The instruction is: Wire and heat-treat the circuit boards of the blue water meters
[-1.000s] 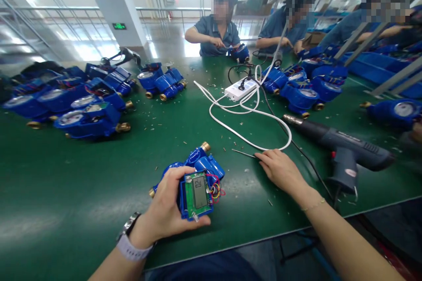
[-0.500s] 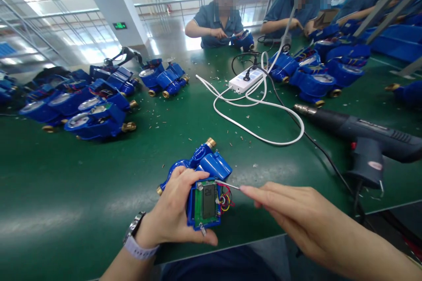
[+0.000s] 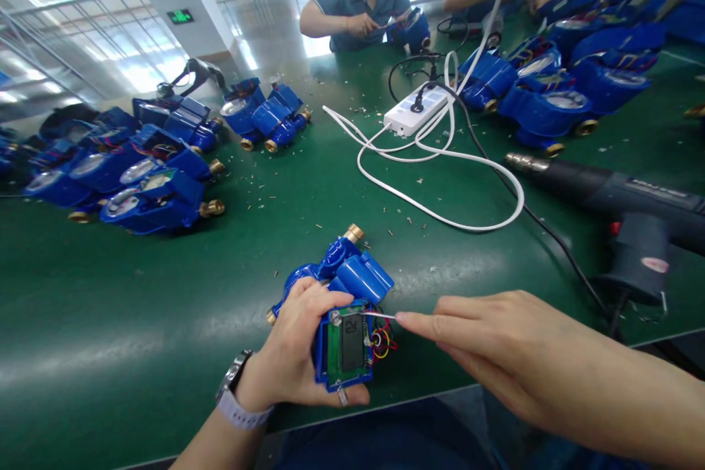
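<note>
Circuit board (image 3: 333,354) with a grey display (image 3: 352,345) sits in a small open blue case (image 3: 320,363), which is tilted up to face the wearer close to the near edge of the green surface (image 3: 231,316), around its middle. The left hand (image 3: 294,345) grips this case, thumb beneath and fingers over the top, while the right hand (image 3: 512,356) pinches a slim metal tool (image 3: 381,316) whose tip meets the board's upper right corner, just above a loop of coloured wires (image 3: 386,344). The step in hand looks like fine work at that corner; it seems to call for a steady left hold and a light tip kept clear of the wires. Just beyond the case, a blue meter body (image 3: 360,277) with a brass end lies on the surface. Farther out, a white power strip (image 3: 407,117) with a black plug in it rests toward the far edge, and a heat gun (image 3: 600,187) lies toward the right, its handle close to the near edge. Toward the left edge, clustered blue meters (image 3: 154,198) hold round dials and wiring in their open housings. Across the surface, a co-worker's hand (image 3: 363,24) works at another meter (image 3: 413,31).
</note>
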{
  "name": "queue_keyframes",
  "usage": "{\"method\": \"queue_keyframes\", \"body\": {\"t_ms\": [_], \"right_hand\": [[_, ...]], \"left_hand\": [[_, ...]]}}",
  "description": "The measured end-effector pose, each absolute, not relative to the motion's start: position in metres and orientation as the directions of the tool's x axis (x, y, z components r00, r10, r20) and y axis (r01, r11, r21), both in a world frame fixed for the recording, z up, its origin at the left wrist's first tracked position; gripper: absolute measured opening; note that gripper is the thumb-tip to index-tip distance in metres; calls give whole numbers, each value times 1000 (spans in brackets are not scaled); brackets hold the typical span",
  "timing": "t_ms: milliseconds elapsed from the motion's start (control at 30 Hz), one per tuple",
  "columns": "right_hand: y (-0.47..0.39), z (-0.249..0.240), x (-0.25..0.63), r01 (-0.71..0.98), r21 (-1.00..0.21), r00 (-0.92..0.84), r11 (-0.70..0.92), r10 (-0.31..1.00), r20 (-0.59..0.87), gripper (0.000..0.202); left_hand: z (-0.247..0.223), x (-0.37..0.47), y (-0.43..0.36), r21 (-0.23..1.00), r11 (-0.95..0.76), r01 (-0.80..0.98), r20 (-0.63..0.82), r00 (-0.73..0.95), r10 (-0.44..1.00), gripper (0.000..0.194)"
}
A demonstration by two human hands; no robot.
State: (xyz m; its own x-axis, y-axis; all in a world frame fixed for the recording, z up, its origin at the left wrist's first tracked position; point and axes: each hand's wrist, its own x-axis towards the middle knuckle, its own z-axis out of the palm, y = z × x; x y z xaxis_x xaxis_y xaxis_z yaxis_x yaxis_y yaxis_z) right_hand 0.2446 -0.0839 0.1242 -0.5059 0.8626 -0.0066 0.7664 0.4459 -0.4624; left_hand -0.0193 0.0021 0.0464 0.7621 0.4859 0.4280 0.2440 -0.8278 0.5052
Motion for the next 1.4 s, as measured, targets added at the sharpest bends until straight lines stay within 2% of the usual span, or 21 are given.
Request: {"method": "queue_keyframes", "body": {"t_ms": [167, 467, 667, 800, 967, 1133, 1267, 1400], "right_hand": [[-68, 133, 249, 736, -466, -567, 492, 824, -26, 54], [-47, 141, 254, 701, -473, -634, 534, 770, -71, 53], [-41, 141, 257, 702, -470, -648, 535, 754, -109, 63], [-37, 143, 253, 697, -490, -659, 524, 737, -149, 64], [-32, 137, 246, 698, -438, -692, 566, 690, -211, 60], [-25, 128, 245, 610, -539, -752, 580, 639, -163, 42], [-19, 131, 246, 624, -622, -721, 473, 656, -224, 33], [-11, 136, 247, 602, -710, -725, 365, 624, -293, 33]], "left_hand": [[48, -19, 5, 534, -819, 212, 415, 778, 472, 82], [50, -19, 10, 564, -804, 186, 403, 788, 465, 82], [51, -18, 13, 542, -820, 184, 398, 803, 444, 83], [53, -16, 16, 523, -837, 161, 418, 808, 416, 77], [53, -17, 17, 503, -849, 161, 428, 807, 406, 71], [55, -17, 18, 510, -847, 148, 427, 812, 399, 69], [56, -16, 19, 518, -844, 141, 417, 820, 393, 66], [55, -17, 20, 546, -828, 128, 405, 825, 394, 67]]}}
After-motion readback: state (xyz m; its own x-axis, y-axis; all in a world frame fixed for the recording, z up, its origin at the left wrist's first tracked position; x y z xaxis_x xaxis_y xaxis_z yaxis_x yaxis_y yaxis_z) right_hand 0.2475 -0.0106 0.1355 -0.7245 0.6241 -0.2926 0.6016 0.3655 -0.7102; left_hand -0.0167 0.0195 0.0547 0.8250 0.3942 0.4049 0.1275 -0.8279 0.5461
